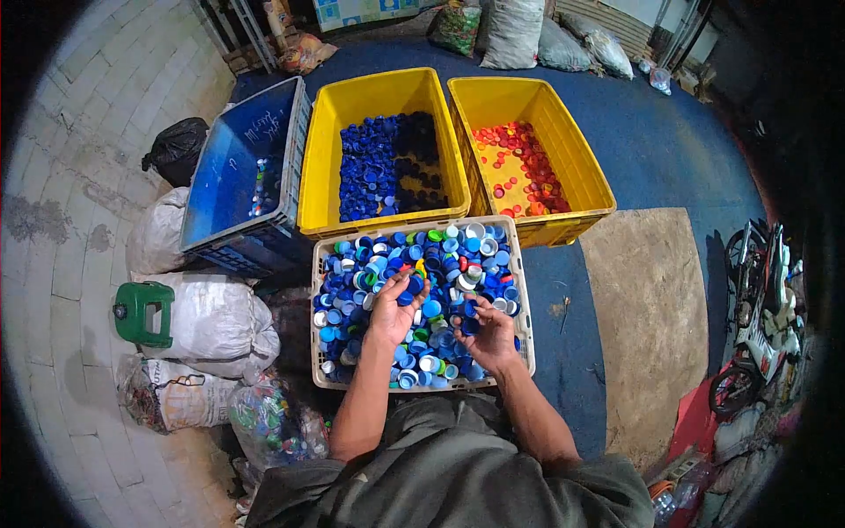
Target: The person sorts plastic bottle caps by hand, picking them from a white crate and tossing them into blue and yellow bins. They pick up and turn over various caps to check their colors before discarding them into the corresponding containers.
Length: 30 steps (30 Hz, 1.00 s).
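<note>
A shallow cream crate (319, 264) in front of me is full of mixed plastic bottle caps (422, 358), mostly blue, with some white, green and red ones. My left hand (393, 310) is over the left-middle of the crate, palm turned up, its fingers curled round dark blue bottle caps (407, 295). On the right side of the crate, my right hand (491, 336) has its fingers bent round a dark blue bottle cap (470, 326). Loose caps lie close beneath both hands.
Behind the crate stand a blue bin (224, 163) with a few caps, a yellow bin (378, 88) of dark blue and black caps, and another yellow bin (563, 132) of red caps. White sacks (211, 317) and a green jerrycan (132, 312) are left; a motorcycle (757, 334) is right.
</note>
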{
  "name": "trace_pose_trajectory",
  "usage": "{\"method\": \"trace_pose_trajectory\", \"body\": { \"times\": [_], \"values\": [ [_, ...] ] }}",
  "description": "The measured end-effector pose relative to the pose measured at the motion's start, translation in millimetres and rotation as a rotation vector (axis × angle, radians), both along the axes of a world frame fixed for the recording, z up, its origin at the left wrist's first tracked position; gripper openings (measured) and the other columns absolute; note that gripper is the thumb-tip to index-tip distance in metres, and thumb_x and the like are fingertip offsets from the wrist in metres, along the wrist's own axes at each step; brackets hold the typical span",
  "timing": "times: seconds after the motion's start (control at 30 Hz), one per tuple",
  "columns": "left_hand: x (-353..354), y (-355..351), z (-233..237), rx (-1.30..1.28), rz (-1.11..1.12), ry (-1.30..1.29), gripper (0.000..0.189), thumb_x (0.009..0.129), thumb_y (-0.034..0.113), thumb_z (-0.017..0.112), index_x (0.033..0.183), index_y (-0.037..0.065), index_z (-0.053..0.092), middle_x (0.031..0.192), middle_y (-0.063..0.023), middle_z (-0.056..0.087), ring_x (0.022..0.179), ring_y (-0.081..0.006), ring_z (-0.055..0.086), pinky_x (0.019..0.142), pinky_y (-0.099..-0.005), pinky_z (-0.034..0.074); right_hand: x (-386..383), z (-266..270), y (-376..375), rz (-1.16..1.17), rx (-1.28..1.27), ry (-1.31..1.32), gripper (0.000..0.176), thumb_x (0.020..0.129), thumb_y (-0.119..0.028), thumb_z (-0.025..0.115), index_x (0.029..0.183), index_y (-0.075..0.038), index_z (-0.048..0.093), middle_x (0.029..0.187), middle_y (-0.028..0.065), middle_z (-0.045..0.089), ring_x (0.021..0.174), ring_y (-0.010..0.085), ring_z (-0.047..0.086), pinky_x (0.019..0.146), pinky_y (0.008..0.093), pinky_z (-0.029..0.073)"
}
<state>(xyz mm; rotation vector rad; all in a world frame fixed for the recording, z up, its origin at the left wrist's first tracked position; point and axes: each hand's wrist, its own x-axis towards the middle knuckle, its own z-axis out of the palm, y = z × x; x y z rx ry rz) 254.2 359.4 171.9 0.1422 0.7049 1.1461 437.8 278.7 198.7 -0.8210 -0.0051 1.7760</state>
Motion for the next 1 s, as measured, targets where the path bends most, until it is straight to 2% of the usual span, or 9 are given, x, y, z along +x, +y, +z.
{"method": "trace_pose_trajectory", "body": {
  "times": [0.3,0.4,0.47,0.5,0.6,0.7,0.8,0.83,1.0],
  "values": [
    [13.2,59.1,-10.3,0.008,-0.056,-0.191,0.025,0.094,0.015,0.052,0.111,-0.003,0.055,0.106,-0.0172,0.061,0.097,-0.0308,0.060,0.086,-0.0405,0.051,-16.2,-8.3,95.4,-0.091,0.144,0.146,0.042,0.077,-0.013,0.051,0.118,-0.003,0.055,0.108,0.0159,0.061,0.104,0.0311,0.058,0.091,0.0444,0.047],
    [16.8,115.3,-36.1,0.035,-0.068,-0.247,0.026,0.093,0.019,0.053,0.107,-0.003,0.052,0.103,-0.0179,0.059,0.096,-0.0317,0.057,0.081,-0.0429,0.049,-22.1,-2.5,149.1,-0.118,0.101,0.059,0.030,0.078,-0.011,0.049,0.106,-0.001,0.055,0.097,0.0142,0.060,0.091,0.0281,0.059,0.082,0.0408,0.049],
    [26.1,139.4,-4.5,-0.025,-0.009,-0.029,0.035,0.090,0.023,0.057,0.112,-0.002,0.046,0.109,-0.0212,0.054,0.098,-0.0352,0.054,0.082,-0.0444,0.049,-22.5,-18.7,191.7,-0.119,0.097,0.021,0.022,0.078,-0.011,0.048,0.098,0.000,0.054,0.089,0.0138,0.058,0.081,0.0268,0.057,0.075,0.0399,0.048],
    [27.6,155.5,-3.5,-0.067,0.017,-0.013,0.044,0.087,0.025,0.061,0.116,-0.001,0.041,0.116,-0.0259,0.048,0.096,-0.0383,0.053,0.084,-0.0471,0.048,-18.9,-31.9,211.6,-0.072,0.149,0.063,0.021,0.079,-0.009,0.047,0.094,0.003,0.052,0.084,0.0136,0.057,0.076,0.0263,0.055,0.069,0.0381,0.046],
    [21.3,187.3,-3.0,-0.075,0.064,-0.151,0.069,0.086,0.021,0.061,0.137,-0.002,0.020,0.138,-0.0360,0.025,0.130,-0.0466,0.034,0.110,-0.0547,0.029,-22.8,-15.6,245.2,-0.083,0.125,-0.026,0.021,0.080,-0.008,0.043,0.092,0.008,0.050,0.088,0.0178,0.056,0.078,0.0297,0.056,0.076,0.0393,0.049],
    [10.6,192.6,-0.2,0.028,0.143,-0.153,0.079,0.087,0.019,0.060,0.143,-0.001,0.007,0.145,-0.0349,0.015,0.138,-0.0471,0.021,0.115,-0.0538,0.021,-19.2,-7.3,262.9,-0.145,-0.028,-0.092,0.025,0.081,-0.008,0.041,0.094,0.012,0.048,0.096,0.0237,0.053,0.085,0.0334,0.056,0.088,0.0408,0.048],
    [-3.7,175.1,13.5,0.069,0.177,-0.164,0.073,0.088,0.019,0.059,0.141,-0.001,0.013,0.144,-0.0345,0.018,0.135,-0.0473,0.025,0.113,-0.0532,0.025,-6.4,-10.8,258.9,-0.207,0.070,-0.016,0.042,0.083,0.004,0.038,0.120,0.021,0.029,0.119,0.0309,0.044,0.124,0.0423,0.042,0.107,0.0452,0.041],
    [-10.6,168.7,13.7,0.063,0.155,-0.094,0.058,0.090,0.021,0.060,0.135,-0.002,0.030,0.138,-0.0317,0.034,0.128,-0.0429,0.039,0.110,-0.0491,0.035,-5.0,-1.8,247.7,-0.259,0.096,0.014,0.029,0.084,0.005,0.043,0.111,0.017,0.038,0.129,0.0337,0.038,0.122,0.0418,0.044,0.105,0.0500,0.041],
    [-35.2,121.5,6.8,0.157,0.116,-0.013,0.027,0.093,0.028,0.060,0.095,0.000,0.059,0.104,-0.0156,0.063,0.099,-0.0257,0.061,0.094,-0.0370,0.051,15.5,4.3,171.8,-0.226,0.248,0.009,0.069,0.082,0.003,0.045,0.142,0.012,0.012,0.142,0.0327,0.027,0.129,0.0395,0.041,0.109,0.0436,0.038]
  ]
}}
